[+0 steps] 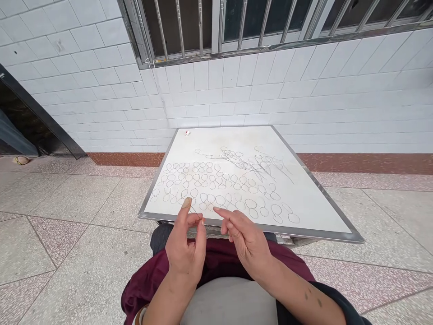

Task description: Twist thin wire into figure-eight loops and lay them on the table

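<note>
My left hand (pixel 186 241) is above the near edge of a white board (pixel 216 137), its fingertips pinched on a thin dark wire (pixel 194 211) that seems curved. My right hand (pixel 248 239) is just to the right, the index finger stretched toward the left hand and the other fingers loosely curled. Nothing shows in my right hand. Beyond both hands, rows of thin wire loops (pixel 213 185), many shaped like figure eights, lie on the board. Farther back is a tangled pile of longer wires (pixel 243 162) with looped ends.
The board has a grey metal frame (pixel 314 180) and stands close to a white tiled wall (pixel 209 92). A small red-and-white item (pixel 187 132) lies at its far left corner. Above is a barred window (pixel 237 27). A dark doorway (pixel 20 131) opens at the left.
</note>
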`<state>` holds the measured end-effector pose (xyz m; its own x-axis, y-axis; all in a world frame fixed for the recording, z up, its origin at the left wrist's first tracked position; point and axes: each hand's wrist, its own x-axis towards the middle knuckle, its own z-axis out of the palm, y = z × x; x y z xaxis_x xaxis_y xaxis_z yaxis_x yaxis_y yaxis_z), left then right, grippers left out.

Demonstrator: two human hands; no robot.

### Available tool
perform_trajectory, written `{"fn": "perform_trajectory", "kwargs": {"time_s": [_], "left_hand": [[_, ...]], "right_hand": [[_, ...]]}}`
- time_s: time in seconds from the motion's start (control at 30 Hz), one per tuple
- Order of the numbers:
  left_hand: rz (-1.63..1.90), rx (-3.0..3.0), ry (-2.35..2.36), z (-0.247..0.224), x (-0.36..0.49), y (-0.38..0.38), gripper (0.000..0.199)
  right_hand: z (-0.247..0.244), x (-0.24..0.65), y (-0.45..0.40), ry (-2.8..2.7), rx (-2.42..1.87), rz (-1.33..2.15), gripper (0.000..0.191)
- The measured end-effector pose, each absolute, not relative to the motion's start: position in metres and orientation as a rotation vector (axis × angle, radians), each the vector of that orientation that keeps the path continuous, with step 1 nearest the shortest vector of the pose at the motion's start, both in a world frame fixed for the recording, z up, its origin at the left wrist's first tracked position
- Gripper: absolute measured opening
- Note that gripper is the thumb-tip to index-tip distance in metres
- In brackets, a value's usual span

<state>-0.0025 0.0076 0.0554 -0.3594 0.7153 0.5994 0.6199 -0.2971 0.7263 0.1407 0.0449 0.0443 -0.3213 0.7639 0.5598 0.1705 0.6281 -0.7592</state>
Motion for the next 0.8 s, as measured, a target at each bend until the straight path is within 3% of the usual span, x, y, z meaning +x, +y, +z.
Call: {"fn": "perform_trajectory", "kwargs": {"time_s": [0.27, 0.47, 0.8], "left_hand": [[1.604, 2.041, 1.993, 0.060, -0.005, 0.008, 0.062], [1.521, 2.161, 1.988, 0.062, -0.003, 0.007, 0.063], [1.476, 2.212, 1.941, 0.055, -0.003, 0.009, 0.065]], "right_hand": [[0.054, 0.140, 0.049, -1.855, -0.791, 0.555, 0.035], [0.051, 0.138, 0.054, -2.071, -0.770, 0.135, 0.030], [0.047, 0.142, 0.057, -2.203, -0.764, 0.159, 0.026]]}}
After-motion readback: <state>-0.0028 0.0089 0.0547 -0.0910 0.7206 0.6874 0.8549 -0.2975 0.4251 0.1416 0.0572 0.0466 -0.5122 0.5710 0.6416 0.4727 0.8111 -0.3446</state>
